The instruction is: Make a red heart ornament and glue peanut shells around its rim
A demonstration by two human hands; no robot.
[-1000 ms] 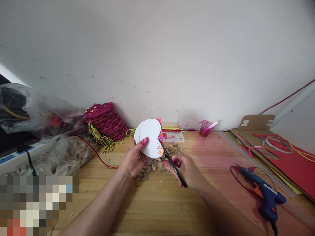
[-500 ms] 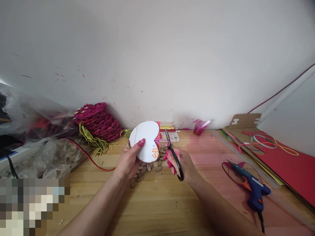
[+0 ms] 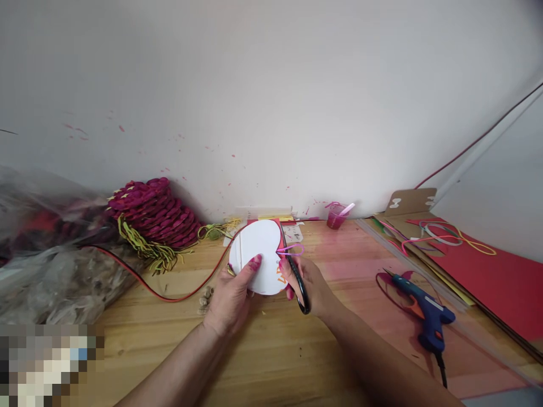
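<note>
With left hand (image 3: 229, 299), pinching white heart-shaped card (image 3: 257, 254) between thumb in front and fingers behind, above wooden table (image 3: 254, 362). With right hand (image 3: 314, 291), at the card's four o'clock, gripping black-handled scissors (image 3: 302, 291), curling thumb round the handle; other fingers too hidden to tell. Seeing purple cup (image 3: 336, 219) at two o'clock, maroon stack (image 3: 156, 217) at ten.

The person's left hand (image 3: 231, 297) is bare, with vivid magenta colour on the tip and nail of the thumb (image 3: 255, 261). The right hand (image 3: 314, 288) is bare too, with the same magenta at its thumb tip and on a fingertip below it. Behind each wrist, the left forearm (image 3: 169, 362) and right forearm (image 3: 382, 350) are uncovered.
</note>
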